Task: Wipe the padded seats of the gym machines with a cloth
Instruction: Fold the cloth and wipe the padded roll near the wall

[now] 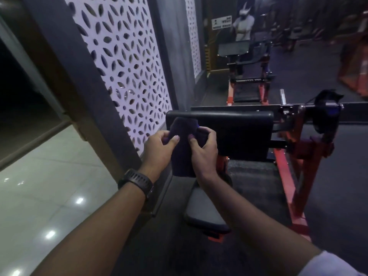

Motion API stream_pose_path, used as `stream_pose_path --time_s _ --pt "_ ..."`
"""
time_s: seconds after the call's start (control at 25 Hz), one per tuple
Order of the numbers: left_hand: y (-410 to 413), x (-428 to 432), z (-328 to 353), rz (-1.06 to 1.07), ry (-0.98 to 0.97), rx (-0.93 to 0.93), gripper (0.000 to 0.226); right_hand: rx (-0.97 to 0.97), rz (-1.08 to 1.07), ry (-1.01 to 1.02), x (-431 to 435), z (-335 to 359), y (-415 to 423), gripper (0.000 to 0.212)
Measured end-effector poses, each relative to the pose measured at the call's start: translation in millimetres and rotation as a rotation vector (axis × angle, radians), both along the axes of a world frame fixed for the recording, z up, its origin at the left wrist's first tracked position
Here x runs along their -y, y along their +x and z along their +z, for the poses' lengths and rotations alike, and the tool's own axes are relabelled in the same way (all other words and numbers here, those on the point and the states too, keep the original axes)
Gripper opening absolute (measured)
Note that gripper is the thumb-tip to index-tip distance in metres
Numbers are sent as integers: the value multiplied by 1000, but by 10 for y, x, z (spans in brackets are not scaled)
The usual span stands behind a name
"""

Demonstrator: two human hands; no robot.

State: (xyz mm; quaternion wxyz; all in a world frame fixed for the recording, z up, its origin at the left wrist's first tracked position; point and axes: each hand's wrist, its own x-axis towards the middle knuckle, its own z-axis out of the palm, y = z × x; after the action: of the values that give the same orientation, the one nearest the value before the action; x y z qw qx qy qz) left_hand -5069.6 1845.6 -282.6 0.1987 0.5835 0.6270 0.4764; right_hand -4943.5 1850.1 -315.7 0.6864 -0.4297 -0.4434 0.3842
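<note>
A dark purple cloth hangs between my two hands at the frame's centre. My left hand pinches its left edge, thumb on top. My right hand grips its right edge with curled fingers. Just behind the cloth stands a black padded block of a red-framed gym machine. A lower black padded seat lies below my right forearm. The cloth's top overlaps the pad's left end; contact is unclear.
A white perforated wall panel and a grey pillar stand close on the left, with shiny tiled floor beyond. A mirror ahead reflects another machine and a person. Dark rubber floor lies to the right.
</note>
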Motion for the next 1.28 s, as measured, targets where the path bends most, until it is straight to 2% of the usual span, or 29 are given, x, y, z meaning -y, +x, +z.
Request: stream_pose_path --time_s 0.16,0.28,0.48,0.56,0.68,0.8,0.96,1.04,1.12,1.2,1.28 --pt "-672 -1103 -290 -119 1 -145 16 -38 -131 -38 -940 -312 -678 28" --pt "-1068 -1953 -470 -229 9 -284 5 -55 -179 -95 -1663 -577 -1061 29" --pt "-1479 -3217 -591 -467 37 -513 18 -108 -335 -177 -2660 -741 -1470 30" --pt "-1579 -3648 -630 -571 62 -661 33 -121 -431 -200 -2980 -824 -1579 31" --pt "-1654 -4248 -664 -769 201 -971 55 -194 -551 -256 -3382 -1020 -1708 31" --pt "-1734 -4724 -758 -937 351 -1140 58 -216 -717 -257 -3712 -1188 -1885 30" --pt "-1874 -5149 -923 -1170 428 -1092 59 -318 -906 -295 -4065 -1316 -2118 36" --pt "-1930 -5300 -1002 -1251 487 -1087 63 -310 -1046 -289 -4188 -1369 -2190 41" --pt "-1949 -5435 -1104 -1316 614 -1078 62 -201 -1233 -246 -4286 -1426 -2248 37" --pt "-1960 -5505 -1210 -1342 789 -1039 54 -24 -1348 -216 -4409 -1508 -2367 25" --pt "-1981 -5545 -1293 -1364 962 -1001 48 182 -1318 -269 -4536 -1649 -2600 38"
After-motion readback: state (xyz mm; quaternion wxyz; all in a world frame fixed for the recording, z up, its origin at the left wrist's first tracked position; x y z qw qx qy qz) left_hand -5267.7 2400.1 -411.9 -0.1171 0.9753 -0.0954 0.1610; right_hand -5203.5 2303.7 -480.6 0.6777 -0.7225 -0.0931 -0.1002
